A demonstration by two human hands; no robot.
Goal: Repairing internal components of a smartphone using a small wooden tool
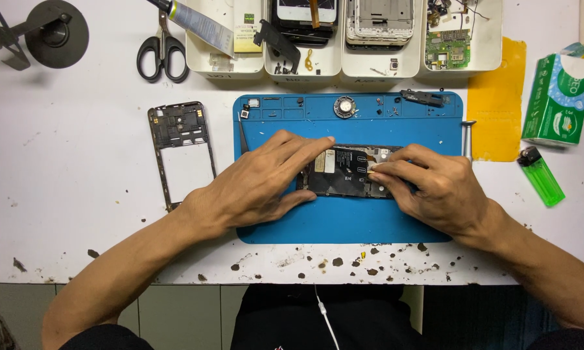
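An opened phone body (344, 172), dark with its inner parts showing, lies on a blue work mat (344, 220) in the middle of the white table. My left hand (259, 185) rests flat on the phone's left end, fingers spread over its top edge and thumb along its lower edge. Fingertips of my right hand (434, 188) pinch at a small part on the phone's right half. What the fingertips grip is too small to tell.
A bare phone frame (178, 149) lies left of the mat, scissors (162, 55) and a round black stand (55, 32) behind it. White trays (305, 65) with phone parts line the back. A screwdriver (467, 139), yellow sheet (496, 97), green lighter (541, 176) and tissue pack (558, 97) are right.
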